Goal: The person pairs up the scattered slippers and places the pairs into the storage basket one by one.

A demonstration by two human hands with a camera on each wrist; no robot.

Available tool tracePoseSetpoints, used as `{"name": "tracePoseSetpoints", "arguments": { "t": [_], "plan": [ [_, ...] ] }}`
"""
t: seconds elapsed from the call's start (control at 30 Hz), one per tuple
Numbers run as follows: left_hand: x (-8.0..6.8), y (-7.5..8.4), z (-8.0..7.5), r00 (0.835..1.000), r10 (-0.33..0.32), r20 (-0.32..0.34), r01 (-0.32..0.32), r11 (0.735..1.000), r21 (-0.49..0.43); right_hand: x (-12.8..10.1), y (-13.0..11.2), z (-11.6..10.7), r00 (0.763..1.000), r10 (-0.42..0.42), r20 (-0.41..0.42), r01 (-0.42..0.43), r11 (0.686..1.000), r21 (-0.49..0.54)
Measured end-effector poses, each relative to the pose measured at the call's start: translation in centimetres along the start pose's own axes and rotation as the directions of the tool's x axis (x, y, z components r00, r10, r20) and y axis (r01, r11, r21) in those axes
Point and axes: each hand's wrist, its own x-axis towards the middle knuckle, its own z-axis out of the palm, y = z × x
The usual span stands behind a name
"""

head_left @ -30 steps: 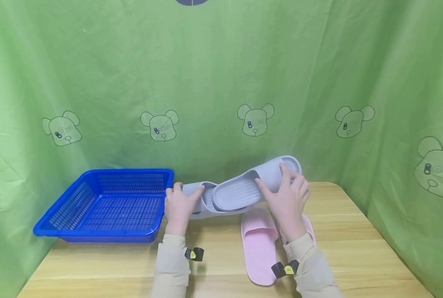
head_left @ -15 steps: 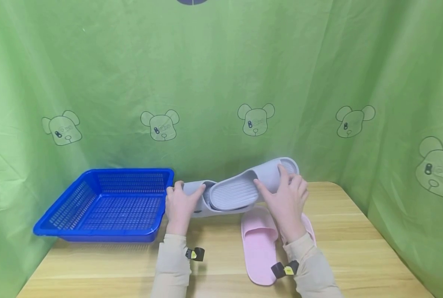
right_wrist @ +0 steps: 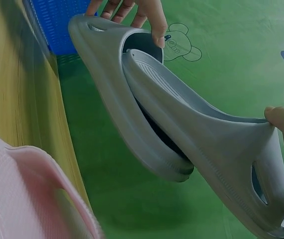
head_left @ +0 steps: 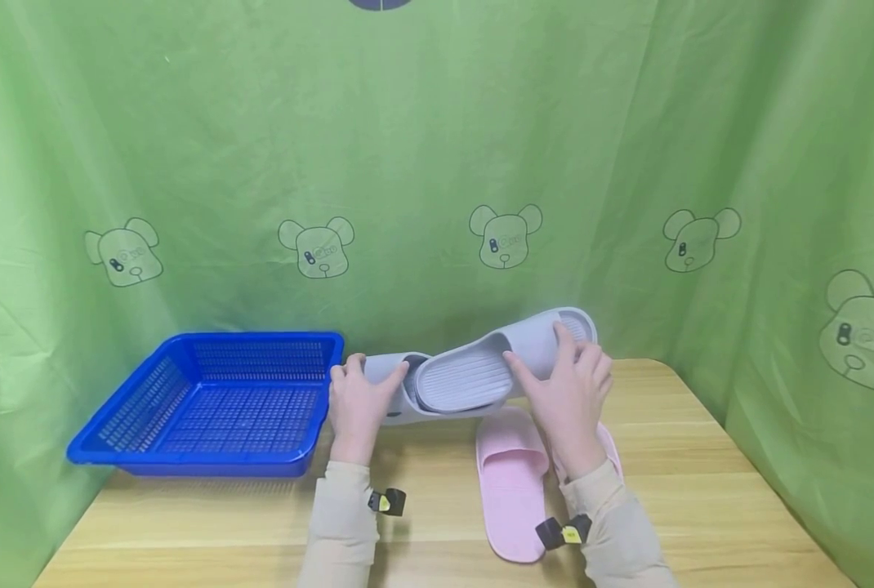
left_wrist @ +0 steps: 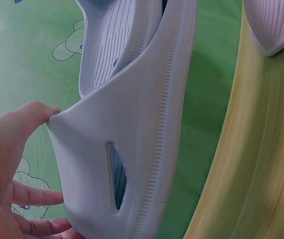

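Two grey slippers hang just above the table, one nested in the other. My left hand [head_left: 359, 400] grips the strap end of the left grey slipper [head_left: 387, 371], thumb on one edge [left_wrist: 32, 117] and fingers behind. My right hand [head_left: 573, 392] grips the strap of the right grey slipper [head_left: 474, 377], whose ribbed heel [right_wrist: 146, 74] sits tucked under the left slipper's strap [right_wrist: 97, 64]. A pink slipper [head_left: 510, 482] lies on the table below my right hand. A second pink slipper [head_left: 610, 445] is mostly hidden by my right forearm.
A blue mesh basket [head_left: 260, 336] stands on the left of the wooden table [head_left: 702, 490], close to my left hand. A green cloth with bear prints hangs behind and at both sides.
The right-hand slipper's heel has slid a little further left under the other slipper's strap. Both hands have barely shifted.
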Motion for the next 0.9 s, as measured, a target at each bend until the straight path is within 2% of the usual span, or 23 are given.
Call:
{"name": "tracePoseSetpoints", "arguments": {
  "t": [0.4, 0.67, 0.9],
  "plan": [
    [-0.29, 0.17, 0.1, 0.998, 0.029, -0.052, -0.03, 0.999, -0.017, -0.09, -0.13, -0.12, 0.999, -0.01, -0.033, 0.01, 1.0, 0.004],
    [-0.39, 0.56, -0.06, 0.999, 0.016, -0.049, -0.018, 0.999, -0.039, -0.11, -0.26, -0.15, 0.999, -0.002, -0.036, 0.002, 1.0, -0.003],
    [-0.61, 0.78, 0.44, 0.998, 0.04, -0.038, -0.04, 0.999, -0.025, -0.39, -0.72, 0.12, 0.999, -0.026, -0.035, 0.025, 0.999, -0.034]
  ]
}}
